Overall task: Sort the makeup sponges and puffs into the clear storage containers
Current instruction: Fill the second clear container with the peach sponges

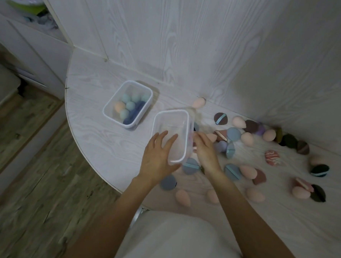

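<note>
An empty clear container (171,117) with a white rim is tilted above the white table (96,144). My left hand (157,158) grips its near left corner and my right hand (206,151) holds its right side. A second clear container (109,110) stands on the table to the left and holds several teal, orange and dark blue sponges (130,105). Several pink sponges (183,197) and blue, brown, purple and dark green puffs (233,133) lie scattered over the table to the right of my hands.
The table's curved edge (79,131) runs on the left above a wooden floor (29,170). White panelled walls (191,40) close the back and right. A shelf unit (28,20) with a green-rimmed item stands at the upper left.
</note>
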Motion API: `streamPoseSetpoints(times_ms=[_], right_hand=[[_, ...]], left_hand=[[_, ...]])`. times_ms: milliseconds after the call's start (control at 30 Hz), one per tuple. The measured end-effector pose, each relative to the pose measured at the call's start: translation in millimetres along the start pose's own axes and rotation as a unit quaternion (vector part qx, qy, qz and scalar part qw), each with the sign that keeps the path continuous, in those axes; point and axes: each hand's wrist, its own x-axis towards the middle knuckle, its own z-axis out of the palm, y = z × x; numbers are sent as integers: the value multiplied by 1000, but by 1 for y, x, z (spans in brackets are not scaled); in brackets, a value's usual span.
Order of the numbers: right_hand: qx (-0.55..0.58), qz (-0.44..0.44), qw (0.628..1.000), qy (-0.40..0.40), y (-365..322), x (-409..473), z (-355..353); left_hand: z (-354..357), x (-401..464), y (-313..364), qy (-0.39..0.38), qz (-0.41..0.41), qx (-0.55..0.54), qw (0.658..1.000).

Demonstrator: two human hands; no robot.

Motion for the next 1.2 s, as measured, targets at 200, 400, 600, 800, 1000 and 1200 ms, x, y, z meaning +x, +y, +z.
streamPoseSetpoints(times_ms=[200, 400, 600, 800, 1000, 1200], right_hand=[[-456, -267, 849, -30, 29, 10, -9], [-488, -304, 818, -22, 29, 15, -8], [-510, -306, 804, -11, 30, 7, 5], [-468, -299, 831, -30, 29, -14, 22], [-365, -254, 896, -5, 32, -18, -10], [-371, -199, 907, 28, 65, -41, -63]], left_hand=[[-45, -1, -12, 84, -28, -263, 961], [-66, 30, -65, 166, -232, -197, 938], [-73, 64, -102, 137, -291, -171, 931], [-82, 67, -98, 243, -311, -219, 892], [-68, 8, -37, 217, -186, -293, 912], [-5, -45, 6, -90, 76, -211, 970]])
